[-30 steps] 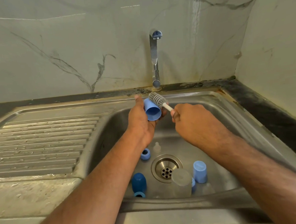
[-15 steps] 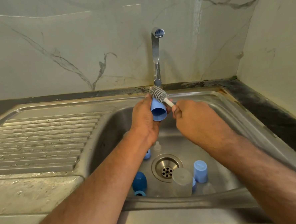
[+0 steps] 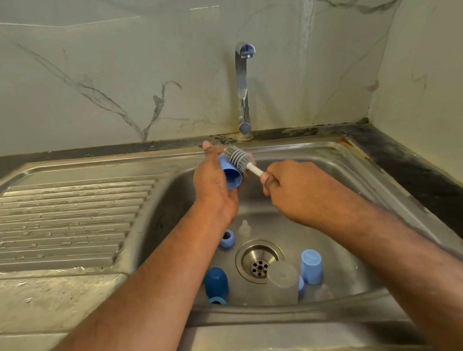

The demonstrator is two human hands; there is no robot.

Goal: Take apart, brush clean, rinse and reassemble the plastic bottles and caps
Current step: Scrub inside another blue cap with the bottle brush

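My left hand (image 3: pixel 211 182) holds a light blue cap (image 3: pixel 231 174) over the back of the sink, its open end towards me. My right hand (image 3: pixel 293 190) grips the white handle of a grey bottle brush (image 3: pixel 237 158), whose bristle head lies against the cap's outside. In the basin lie a dark blue cap (image 3: pixel 216 282), a blue ring (image 3: pixel 227 238), a clear teat (image 3: pixel 244 227), a clear bottle (image 3: pixel 283 282) and another light blue cap (image 3: pixel 311 266).
The steel sink (image 3: pixel 341 312) has a drain (image 3: pixel 258 260) at its middle and a ribbed drainboard (image 3: pixel 65 218) to the left. A tap (image 3: pixel 243 93), not running, stands at the back by the marble wall. A dark counter edge (image 3: pixel 428 179) runs along the right.
The brush head has slid along the outside of the cap, and my left hand has turned the cap a little. Both hands stay over the back of the sink.
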